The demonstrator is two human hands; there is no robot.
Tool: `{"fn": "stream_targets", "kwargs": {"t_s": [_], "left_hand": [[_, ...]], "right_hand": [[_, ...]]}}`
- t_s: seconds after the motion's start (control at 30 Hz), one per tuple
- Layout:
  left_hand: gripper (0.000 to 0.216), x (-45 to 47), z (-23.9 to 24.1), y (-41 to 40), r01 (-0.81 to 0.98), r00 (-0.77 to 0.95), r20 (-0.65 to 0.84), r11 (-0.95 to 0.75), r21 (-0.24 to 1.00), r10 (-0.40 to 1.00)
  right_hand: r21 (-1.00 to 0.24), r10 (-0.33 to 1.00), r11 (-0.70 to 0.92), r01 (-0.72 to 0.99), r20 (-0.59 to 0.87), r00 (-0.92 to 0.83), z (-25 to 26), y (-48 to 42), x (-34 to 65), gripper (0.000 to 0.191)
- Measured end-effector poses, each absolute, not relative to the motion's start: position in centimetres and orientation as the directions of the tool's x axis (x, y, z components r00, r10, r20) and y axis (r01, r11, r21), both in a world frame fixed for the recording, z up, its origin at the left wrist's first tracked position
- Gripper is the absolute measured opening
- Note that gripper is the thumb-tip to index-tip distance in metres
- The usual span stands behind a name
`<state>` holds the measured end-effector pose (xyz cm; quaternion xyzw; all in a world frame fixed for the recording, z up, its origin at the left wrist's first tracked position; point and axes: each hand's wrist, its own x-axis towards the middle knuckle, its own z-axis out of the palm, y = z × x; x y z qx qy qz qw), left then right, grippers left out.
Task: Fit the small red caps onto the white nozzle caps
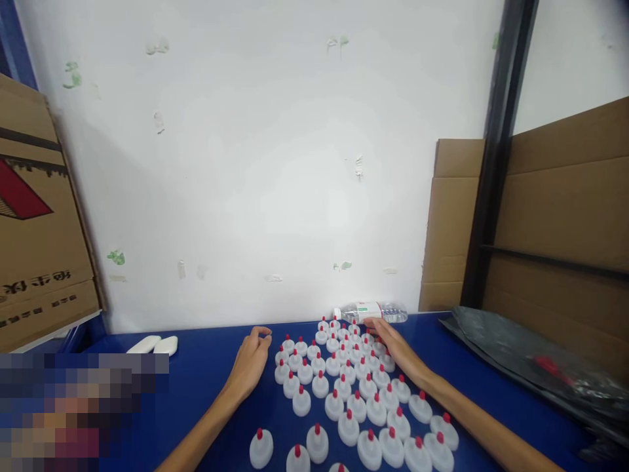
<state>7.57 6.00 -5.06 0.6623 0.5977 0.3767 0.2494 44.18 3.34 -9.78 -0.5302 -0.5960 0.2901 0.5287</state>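
Observation:
Many small white translucent bottles (pixel 343 387) with red pointed caps stand upright in a loose cluster on the blue tabletop (pixel 206 406). To the left of the cluster is my left hand (pixel 251 360), its fingers slightly bent and apart with nothing visible in them. My right hand (pixel 393 344) reaches along the far right side of the cluster, fingers stretched out beside the rear bottles. Whether those fingertips touch a bottle I cannot tell. Just behind them a clear plastic drink bottle (pixel 371 311) with a white cap lies on its side against the wall.
Two white oval objects (pixel 166 345) lie at the back left. A printed cardboard box (pixel 44 216) stands at the left, and cardboard panels (pixel 449 223) lean at the right. Dark plastic sheeting (pixel 531 360) covers the right side. The lower left corner is pixelated.

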Motion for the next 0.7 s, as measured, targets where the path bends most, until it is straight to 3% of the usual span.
{"fn": "stream_targets", "kwargs": {"t_s": [0.13, 0.23, 0.43, 0.57, 0.7], "left_hand": [[0.029, 5.8, -4.3, 6.9, 0.609, 0.072, 0.129, -0.146, 0.78, 0.989], [0.032, 3.4, -3.0, 7.5, 0.681, 0.159, 0.083, -0.17, 0.712, 0.984], [0.03, 0.4, -3.1, 7.5, 0.907, 0.145, 0.168, -0.199, 0.372, 0.975], [0.033, 0.9, -4.4, 7.1, 0.955, 0.207, 0.218, -0.245, 0.165, 0.954], [0.039, 0.9, -4.4, 6.8, 0.95, 0.294, 0.173, -0.308, 0.057, 0.94]], "right_hand": [[-0.843, 0.914, 0.256, 0.474, 0.37, 0.164, -8.7, 2.6, 44.5, 0.033], [-0.755, 0.882, 0.17, 0.633, 0.403, 0.244, -7.2, 1.8, 46.5, 0.033], [-0.501, 0.922, -0.048, 0.864, 0.311, 0.232, -6.3, 1.0, 49.7, 0.032], [-0.327, 0.962, -0.081, 0.942, 0.222, 0.16, -7.0, 1.5, 49.0, 0.033], [-0.227, 0.981, -0.079, 0.971, 0.155, 0.116, -7.0, 1.5, 48.7, 0.033]]}}
